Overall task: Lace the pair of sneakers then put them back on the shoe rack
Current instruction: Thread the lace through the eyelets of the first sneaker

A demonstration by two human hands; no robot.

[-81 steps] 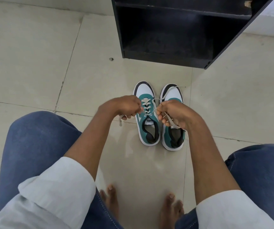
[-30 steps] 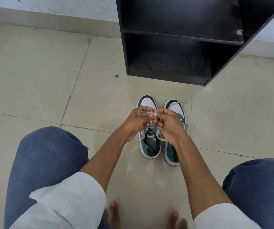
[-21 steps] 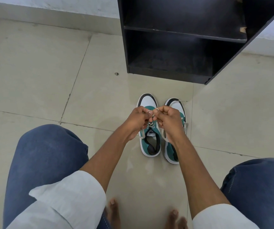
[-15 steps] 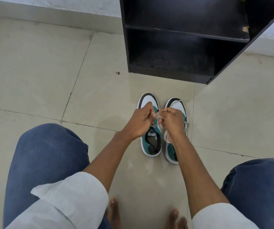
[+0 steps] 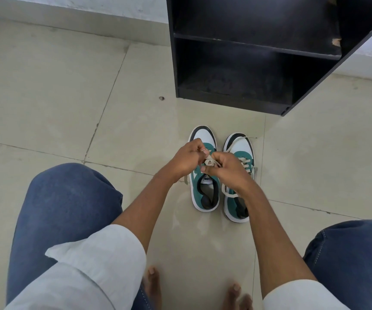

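Two teal, white and black sneakers stand side by side on the tiled floor, toes toward the rack. Over the left sneaker (image 5: pixel 205 191), my left hand (image 5: pixel 186 161) and my right hand (image 5: pixel 227 170) meet, both pinching its cream lace (image 5: pixel 209 162), which forms a small loop between the fingertips. The right sneaker (image 5: pixel 240 151) is partly hidden under my right wrist; its lace lies loose across the toe and side. The black shoe rack (image 5: pixel 259 52) stands just beyond the shoes with its shelves bare.
My knees in blue jeans frame the shoes left and right, and my bare toes (image 5: pixel 153 283) show at the bottom. A small dark speck (image 5: pixel 161 98) lies on the tiles left of the rack. A white wall runs behind.
My hands were apart pulling the lace ends sideways; they have since come together over the left sneaker and now work a small loop. The view tilted up toward the rack.
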